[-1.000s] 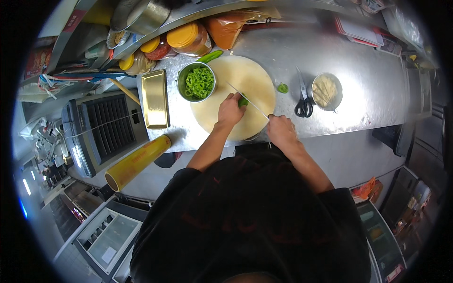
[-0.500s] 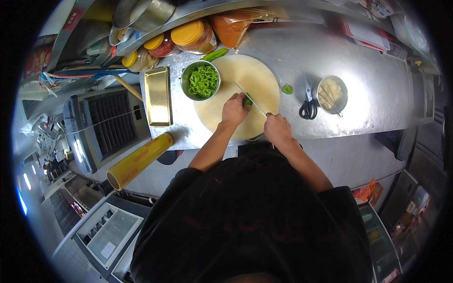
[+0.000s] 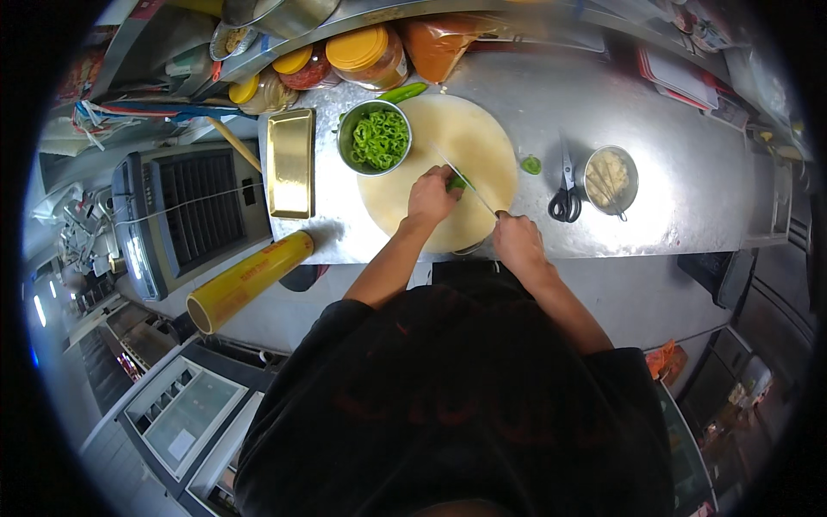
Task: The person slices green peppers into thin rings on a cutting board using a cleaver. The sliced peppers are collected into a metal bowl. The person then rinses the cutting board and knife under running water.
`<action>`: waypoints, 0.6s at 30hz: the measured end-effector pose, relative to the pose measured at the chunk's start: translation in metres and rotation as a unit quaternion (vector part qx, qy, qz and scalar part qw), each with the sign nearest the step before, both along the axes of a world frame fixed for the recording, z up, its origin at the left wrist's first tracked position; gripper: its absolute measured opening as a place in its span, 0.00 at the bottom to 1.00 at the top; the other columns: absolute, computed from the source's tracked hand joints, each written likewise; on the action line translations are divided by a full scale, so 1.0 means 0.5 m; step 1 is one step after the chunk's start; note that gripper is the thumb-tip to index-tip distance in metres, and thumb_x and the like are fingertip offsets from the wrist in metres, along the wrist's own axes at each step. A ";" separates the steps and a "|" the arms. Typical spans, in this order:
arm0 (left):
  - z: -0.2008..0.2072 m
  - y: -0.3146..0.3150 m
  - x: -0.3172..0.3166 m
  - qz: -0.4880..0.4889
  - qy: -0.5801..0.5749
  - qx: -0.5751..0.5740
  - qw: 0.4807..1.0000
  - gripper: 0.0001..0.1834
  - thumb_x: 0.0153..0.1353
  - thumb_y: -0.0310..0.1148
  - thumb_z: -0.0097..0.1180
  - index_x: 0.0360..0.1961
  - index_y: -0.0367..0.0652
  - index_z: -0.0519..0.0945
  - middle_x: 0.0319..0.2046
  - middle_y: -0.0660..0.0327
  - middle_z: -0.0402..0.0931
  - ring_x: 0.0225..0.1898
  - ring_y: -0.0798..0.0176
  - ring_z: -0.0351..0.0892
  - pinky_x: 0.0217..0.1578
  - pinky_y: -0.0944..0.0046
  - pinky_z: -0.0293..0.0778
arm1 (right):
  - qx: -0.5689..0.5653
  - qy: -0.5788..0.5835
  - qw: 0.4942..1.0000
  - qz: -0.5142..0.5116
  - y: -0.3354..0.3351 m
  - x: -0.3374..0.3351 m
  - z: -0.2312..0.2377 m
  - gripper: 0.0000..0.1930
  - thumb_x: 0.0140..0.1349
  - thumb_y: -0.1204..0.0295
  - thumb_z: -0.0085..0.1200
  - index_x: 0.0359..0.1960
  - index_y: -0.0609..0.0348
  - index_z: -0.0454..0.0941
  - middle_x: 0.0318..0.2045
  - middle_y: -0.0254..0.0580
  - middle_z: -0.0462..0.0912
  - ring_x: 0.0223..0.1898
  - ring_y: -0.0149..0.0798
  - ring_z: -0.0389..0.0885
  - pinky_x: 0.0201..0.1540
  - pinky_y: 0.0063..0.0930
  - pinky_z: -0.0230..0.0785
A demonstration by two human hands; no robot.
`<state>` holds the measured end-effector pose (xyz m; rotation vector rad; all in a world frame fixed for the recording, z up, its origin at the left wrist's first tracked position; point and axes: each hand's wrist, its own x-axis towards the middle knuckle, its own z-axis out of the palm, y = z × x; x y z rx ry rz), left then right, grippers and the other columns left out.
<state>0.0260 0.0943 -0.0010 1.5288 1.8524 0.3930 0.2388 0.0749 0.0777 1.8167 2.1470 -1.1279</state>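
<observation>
A round, cream-coloured cutting board lies on the steel counter. Over its middle, my left hand is closed with its fingertips on a piece of green pepper. The handle of a knife is in my right hand, which is closed around it at the board's near right edge. Its thin blade slants up to the left, close against the pepper and my left fingertips. At the board's upper left stands a metal bowl of sliced green pepper. A whole long green pepper lies behind that bowl.
Right of the board are a green pepper end, black-handled scissors and a metal bowl of pale chopped food with a whisk-like tool. A gold tray and a yellow roll lie left. Yellow-lidded jars line the back.
The whole view has shifted slightly. Both hands stay at the board, with the knife still beside the pepper piece; its blade shows only a slight change of angle.
</observation>
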 end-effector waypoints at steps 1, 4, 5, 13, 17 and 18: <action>-0.001 0.000 -0.001 0.000 -0.004 -0.003 1.000 0.19 0.52 0.36 0.74 0.43 0.38 0.85 0.39 0.49 0.85 0.43 0.43 0.85 0.46 0.47 0.80 | 0.002 -0.002 1.000 0.001 -0.003 0.001 0.001 0.09 0.68 0.72 0.53 0.41 0.65 0.81 0.31 0.68 0.85 0.37 0.71 0.85 0.45 0.63 0.78; -0.002 -0.001 -0.002 -0.006 -0.003 0.002 1.000 0.19 0.53 0.36 0.74 0.43 0.38 0.84 0.39 0.49 0.85 0.43 0.43 0.85 0.46 0.47 0.80 | 0.002 0.000 1.000 0.002 -0.004 -0.002 0.004 0.08 0.68 0.72 0.54 0.39 0.66 0.81 0.31 0.69 0.85 0.37 0.71 0.85 0.45 0.63 0.78; -0.001 0.000 -0.003 -0.006 -0.003 0.004 1.000 0.19 0.53 0.36 0.74 0.43 0.38 0.85 0.40 0.49 0.85 0.43 0.43 0.85 0.46 0.47 0.80 | 0.001 0.002 1.000 0.002 -0.003 -0.003 0.005 0.08 0.68 0.72 0.54 0.39 0.66 0.81 0.31 0.69 0.85 0.37 0.71 0.85 0.44 0.63 0.78; -0.005 -0.008 0.000 -0.007 -0.010 0.002 1.000 0.19 0.55 0.33 0.73 0.47 0.40 0.86 0.44 0.51 0.86 0.45 0.45 0.87 0.49 0.49 0.82 | 0.026 0.025 0.999 -0.011 0.015 -0.052 -0.097 0.10 0.67 0.73 0.51 0.42 0.65 0.83 0.33 0.67 0.86 0.39 0.68 0.87 0.44 0.59 0.80; -0.011 -0.011 -0.001 0.008 -0.015 0.006 1.000 0.19 0.54 0.33 0.73 0.48 0.40 0.86 0.44 0.51 0.86 0.45 0.46 0.87 0.50 0.50 0.82 | 0.054 0.051 0.997 -0.029 0.003 -0.045 -0.114 0.10 0.68 0.71 0.51 0.41 0.64 0.82 0.31 0.66 0.86 0.37 0.69 0.87 0.43 0.59 0.80; -0.009 -0.009 -0.002 0.005 -0.005 0.002 1.000 0.20 0.54 0.33 0.73 0.48 0.40 0.86 0.44 0.51 0.86 0.45 0.46 0.87 0.50 0.50 0.82 | 0.040 0.043 0.998 -0.027 0.004 -0.042 -0.100 0.11 0.68 0.71 0.52 0.45 0.63 0.83 0.31 0.68 0.86 0.37 0.69 0.86 0.44 0.60 0.80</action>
